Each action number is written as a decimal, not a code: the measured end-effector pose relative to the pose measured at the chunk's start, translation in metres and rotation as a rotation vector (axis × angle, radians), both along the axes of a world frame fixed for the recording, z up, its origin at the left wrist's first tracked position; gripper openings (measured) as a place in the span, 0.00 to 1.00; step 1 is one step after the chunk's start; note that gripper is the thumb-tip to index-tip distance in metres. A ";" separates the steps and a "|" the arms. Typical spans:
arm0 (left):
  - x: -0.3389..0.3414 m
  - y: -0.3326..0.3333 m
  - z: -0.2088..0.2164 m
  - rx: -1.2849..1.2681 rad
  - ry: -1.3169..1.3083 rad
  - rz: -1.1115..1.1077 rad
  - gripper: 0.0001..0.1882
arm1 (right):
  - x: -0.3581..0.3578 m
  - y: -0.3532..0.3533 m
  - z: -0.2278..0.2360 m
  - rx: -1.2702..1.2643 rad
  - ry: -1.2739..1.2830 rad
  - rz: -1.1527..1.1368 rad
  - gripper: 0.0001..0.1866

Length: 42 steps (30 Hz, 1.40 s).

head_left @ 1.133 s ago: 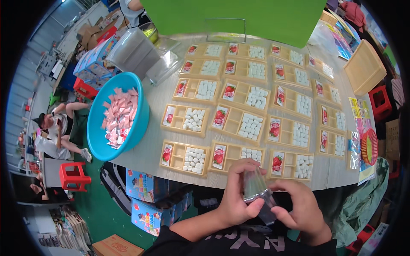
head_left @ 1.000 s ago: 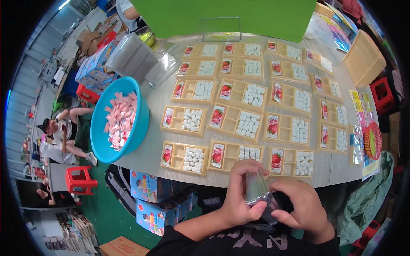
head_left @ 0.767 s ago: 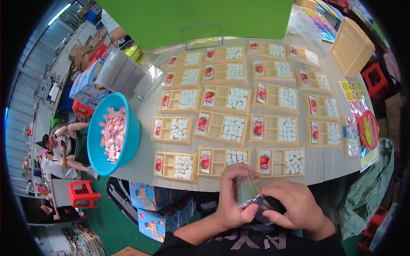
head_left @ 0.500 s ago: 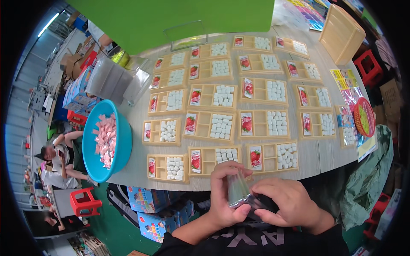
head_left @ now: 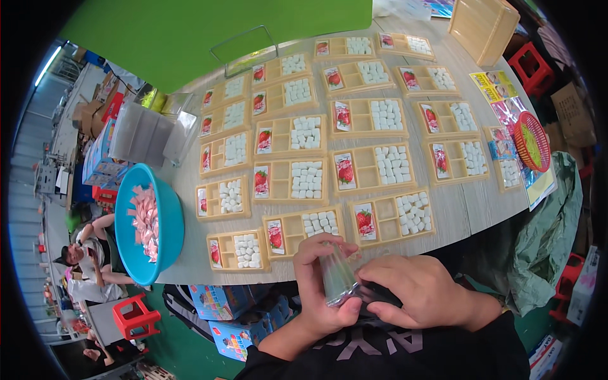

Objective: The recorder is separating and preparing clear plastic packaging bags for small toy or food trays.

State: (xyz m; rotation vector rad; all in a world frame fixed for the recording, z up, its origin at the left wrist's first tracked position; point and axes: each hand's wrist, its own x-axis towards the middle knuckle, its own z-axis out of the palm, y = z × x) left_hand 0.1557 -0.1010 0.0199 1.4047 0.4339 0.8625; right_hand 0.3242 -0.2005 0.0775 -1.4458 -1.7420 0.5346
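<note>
In front of my body, at the table's near edge, my left hand (head_left: 315,291) is wrapped round a clear, tapered plastic piece (head_left: 339,277); its exact kind I cannot make out. From the other side my right hand (head_left: 421,290) grips its lower end with curled fingers, partly hiding it. Just beyond the hands lie a beige compartment tray (head_left: 292,246) and, to its right, another beige tray (head_left: 386,209). Each carries a strawberry-printed sachet (head_left: 365,222) at the left and white marshmallow-like pieces (head_left: 415,212) at the right.
Several similar trays fill the grey table (head_left: 456,215). A blue basin (head_left: 171,221) of pink-wrapped pieces stands left, beside clear plastic containers (head_left: 142,136). A red basket (head_left: 532,142) sits at the right. Blue boxes (head_left: 221,301) are below the table; a seated person (head_left: 95,253) is beyond.
The view has shifted, so the trays appear lower and further left. Both hands still hold the clear plastic piece, with little change in grip.
</note>
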 end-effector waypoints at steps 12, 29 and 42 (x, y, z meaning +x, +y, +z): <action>0.006 0.000 0.002 0.155 0.062 -0.019 0.38 | 0.005 -0.004 -0.004 -0.035 0.025 -0.008 0.24; 0.006 -0.003 0.005 0.140 0.057 -0.112 0.36 | 0.007 -0.011 -0.018 0.002 0.085 0.013 0.21; 0.009 -0.001 0.004 0.079 0.039 -0.161 0.36 | 0.002 -0.010 -0.024 0.134 0.015 -0.044 0.18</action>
